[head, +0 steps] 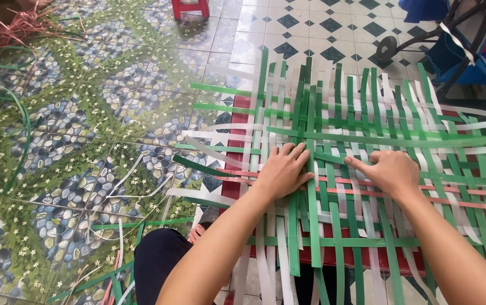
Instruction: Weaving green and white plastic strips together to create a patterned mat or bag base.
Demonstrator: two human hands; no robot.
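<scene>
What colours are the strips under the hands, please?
Green, white and a few pink strips, seen in the head view.

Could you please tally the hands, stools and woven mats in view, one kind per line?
Bare hands pressing on the mat: 2, left hand and right hand
Red plastic stool: 1
Half-woven mat of green, white and pink flat plastic strips: 1
Total: 4

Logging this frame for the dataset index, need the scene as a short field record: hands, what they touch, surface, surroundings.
left hand: left hand, flat, palm down on the weave
right hand: right hand, fingers pointing left, pressing the weave
work piece: flat mat of woven green and white plastic strips, with a few pink strips crossing
under it: red flat board, partly hidden
floor: pebble-and-flower patterned tiles
loose bits: stray green strips at left
far edge: red stool
</scene>
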